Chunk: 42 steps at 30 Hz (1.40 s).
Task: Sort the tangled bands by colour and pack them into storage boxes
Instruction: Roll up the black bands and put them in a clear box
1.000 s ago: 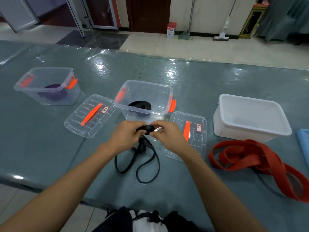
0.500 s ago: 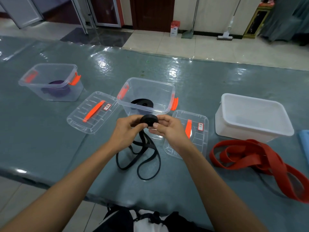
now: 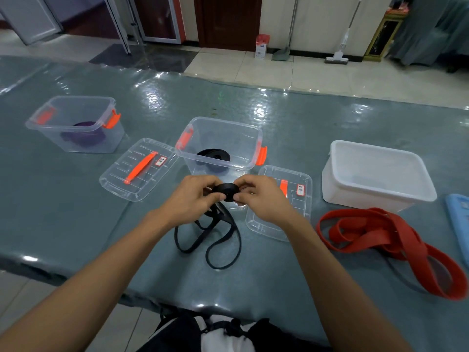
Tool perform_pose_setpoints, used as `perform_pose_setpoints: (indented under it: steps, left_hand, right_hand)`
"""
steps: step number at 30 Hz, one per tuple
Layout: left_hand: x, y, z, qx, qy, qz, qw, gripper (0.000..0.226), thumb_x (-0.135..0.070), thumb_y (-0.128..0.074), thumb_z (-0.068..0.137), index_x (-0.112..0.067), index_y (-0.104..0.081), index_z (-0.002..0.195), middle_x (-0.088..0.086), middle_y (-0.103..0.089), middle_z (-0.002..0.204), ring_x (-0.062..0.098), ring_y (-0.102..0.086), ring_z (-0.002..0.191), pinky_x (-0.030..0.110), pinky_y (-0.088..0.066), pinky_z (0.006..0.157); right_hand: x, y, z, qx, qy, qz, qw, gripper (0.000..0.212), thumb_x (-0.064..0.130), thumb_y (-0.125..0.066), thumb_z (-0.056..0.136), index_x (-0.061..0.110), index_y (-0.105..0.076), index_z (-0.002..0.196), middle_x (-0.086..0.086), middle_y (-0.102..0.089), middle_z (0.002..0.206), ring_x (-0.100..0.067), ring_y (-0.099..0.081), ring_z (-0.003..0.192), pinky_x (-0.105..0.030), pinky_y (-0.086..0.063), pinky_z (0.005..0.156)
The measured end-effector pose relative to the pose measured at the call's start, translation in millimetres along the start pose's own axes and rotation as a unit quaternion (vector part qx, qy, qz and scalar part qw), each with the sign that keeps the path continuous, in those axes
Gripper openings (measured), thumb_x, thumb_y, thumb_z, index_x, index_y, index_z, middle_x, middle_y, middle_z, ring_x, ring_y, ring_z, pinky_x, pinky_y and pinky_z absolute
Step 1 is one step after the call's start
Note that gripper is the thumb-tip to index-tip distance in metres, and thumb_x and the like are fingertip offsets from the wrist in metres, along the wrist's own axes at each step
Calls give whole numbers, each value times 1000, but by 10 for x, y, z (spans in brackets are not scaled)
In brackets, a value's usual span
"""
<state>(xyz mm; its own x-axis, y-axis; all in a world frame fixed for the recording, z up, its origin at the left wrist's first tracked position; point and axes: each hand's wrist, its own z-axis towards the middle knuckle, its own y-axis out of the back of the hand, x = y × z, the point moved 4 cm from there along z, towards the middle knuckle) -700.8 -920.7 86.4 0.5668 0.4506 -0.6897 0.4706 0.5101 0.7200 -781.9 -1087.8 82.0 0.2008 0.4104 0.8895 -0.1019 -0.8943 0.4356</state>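
My left hand point(image 3: 189, 199) and my right hand point(image 3: 258, 199) both pinch a black band point(image 3: 225, 191) wound into a small roll, held just in front of the middle clear box point(image 3: 243, 138). The band's loose end point(image 3: 218, 242) hangs down in loops onto the table. Inside the middle box lies another rolled black band point(image 3: 213, 154). A purple band point(image 3: 83, 134) sits in the clear box point(image 3: 50, 115) at the left. Red bands point(image 3: 385, 235) lie tangled on the table at the right, in front of a white box point(image 3: 375, 189).
Two clear lids with orange handles lie flat: one lid point(image 3: 137, 171) left of the middle box, another lid point(image 3: 297, 199) under my right hand. A blue object point(image 3: 459, 219) shows at the right edge. The table's front edge point(image 3: 76, 280) runs close to my body.
The roll in my hands has grown a little as more band is wound on, and the loose loops on the table have shifted. My hands stay in about the same place.
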Motion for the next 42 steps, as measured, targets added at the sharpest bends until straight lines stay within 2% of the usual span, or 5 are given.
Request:
perform_pose_setpoints:
  steps: [13, 22, 26, 34, 42]
  left_hand:
    - [-112, -33, -39, -104, 26, -220, 970, 25, -7, -72, 91, -13, -75, 114, -2, -78, 102, 14, -74, 98, 33, -58, 90]
    - [-9, 44, -45, -27, -36, 7, 999, 7, -23, -70, 90, -21, -74, 95, -3, -71, 77, 17, -66, 77, 46, -54, 77]
    - [-48, 96, -75, -87, -22, -100, 991, 21, -10, -75, 88, -14, -76, 109, -5, -77, 93, 5, -71, 89, 26, -56, 87]
    - [108, 190, -119, -130, 42, -257, 957, 25, -5, -72, 90, -11, -75, 113, 0, -78, 101, 19, -75, 96, 43, -58, 93]
    - [375, 309, -148, -125, 20, -121, 985, 17, -8, -74, 88, -17, -77, 103, -7, -76, 89, 11, -71, 86, 36, -57, 84]
  right_hand:
    - [-43, -107, -147, -52, -24, 379, 924, 21, -7, -66, 89, 0, -68, 109, -21, -74, 102, -33, -74, 94, -34, -59, 85]
    - [181, -29, -74, -34, 72, -92, 993, 23, 17, -75, 85, 26, -74, 107, 16, -70, 86, -3, -64, 74, -13, -48, 68]
    - [215, 21, -8, -58, 41, 2, 997, 22, 7, -74, 84, 18, -74, 103, 3, -74, 81, -12, -71, 73, -27, -57, 76]
    - [201, -260, 41, -27, -15, 347, 937, 22, -8, -65, 90, 3, -68, 108, -18, -75, 102, -35, -74, 94, -37, -59, 86]
    - [255, -382, 189, -61, 31, 24, 997, 31, 11, -77, 84, 20, -73, 113, 10, -74, 101, -6, -69, 94, -25, -54, 89]
